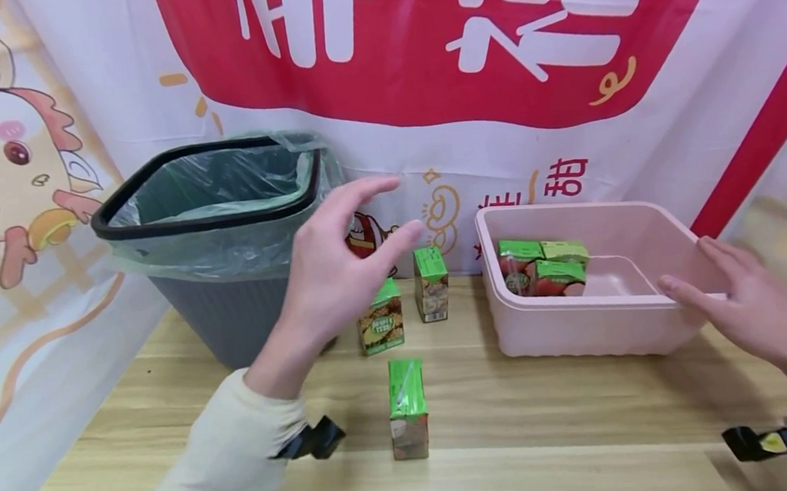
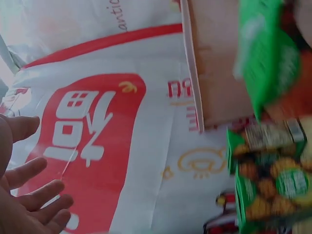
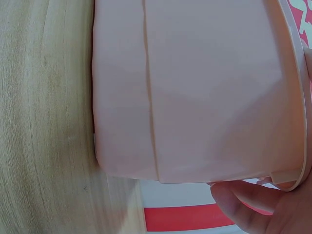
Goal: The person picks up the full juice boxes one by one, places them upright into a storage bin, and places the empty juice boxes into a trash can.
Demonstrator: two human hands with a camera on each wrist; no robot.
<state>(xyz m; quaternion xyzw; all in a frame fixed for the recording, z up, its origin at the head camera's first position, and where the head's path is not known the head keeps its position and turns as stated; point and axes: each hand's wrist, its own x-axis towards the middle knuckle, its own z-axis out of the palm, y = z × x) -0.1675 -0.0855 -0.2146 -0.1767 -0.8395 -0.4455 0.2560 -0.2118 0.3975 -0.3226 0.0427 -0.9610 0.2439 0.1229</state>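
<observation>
My left hand point(image 1: 331, 262) is raised in front of the trash bin point(image 1: 204, 223), thumb and fingers spread apart with nothing between them. Below it on the table stand a brown-and-green carton point(image 1: 382, 325), a second green-topped carton point(image 1: 432, 289) farther back, and a third carton point(image 1: 408, 406) toward the front. My right hand point(image 1: 752, 302) grips the right front corner of a pink plastic basin point(image 1: 594, 326), its thumb over the front rim. Inside the basin, green-and-red cartons point(image 1: 558, 275) lie at the left end. The right wrist view shows the fingers point(image 3: 239, 200) at the basin's rim corner.
Dark-rimmed and lined with a translucent green bag point(image 1: 222, 182), the trash bin stands at the back left. A printed cloth point(image 1: 382, 100) with red and white lettering hangs behind everything. The table point(image 1: 552, 410) has a light wood grain.
</observation>
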